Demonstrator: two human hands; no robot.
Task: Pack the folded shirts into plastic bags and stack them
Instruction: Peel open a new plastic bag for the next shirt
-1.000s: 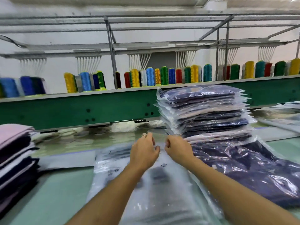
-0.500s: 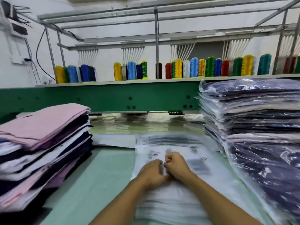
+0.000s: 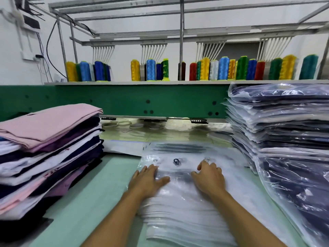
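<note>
Pile of empty plastic bags (image 3: 179, 213) is seen flat on the green table (image 3: 85, 207), centre of view, running from 6 o'clock up toward 12. Black print and a round dark mark are seen on the top bag's far end.

Left hand (image 3: 148, 179) is laid palm down on the top bag, at the pile's 10 o'clock edge. Fingers are held straight and slightly spread, thumb out toward 3 o'clock; nothing is gripped. A ring (image 3: 146, 171) is worn on one finger.

Right hand (image 3: 209, 177) is placed on the same bag, at 2 o'clock of the pile, knuckles up. Fingers are bent, tips set down on the film, thumb pointed toward 9 o'clock. Whether film is pinched under the tips cannot be told. The hands are kept apart, with bare film between them.

Stack of folded shirts (image 3: 49, 139) is found at 9 o'clock of the pile, unbagged, pink on top, navy, white and purple layers below. It is set near the pile, not touching it.

Stack of bagged shirts (image 3: 277, 122) is found at 2 o'clock, mostly navy, piled high. One bagged navy shirt (image 3: 295, 189) is leaned against its foot at 4 o'clock, its film edge just beside the pile.

At 12 o'clock a green machine beam (image 3: 142, 102) is seen, with thread cones (image 3: 222, 68) lined up on the shelf above it.
</note>
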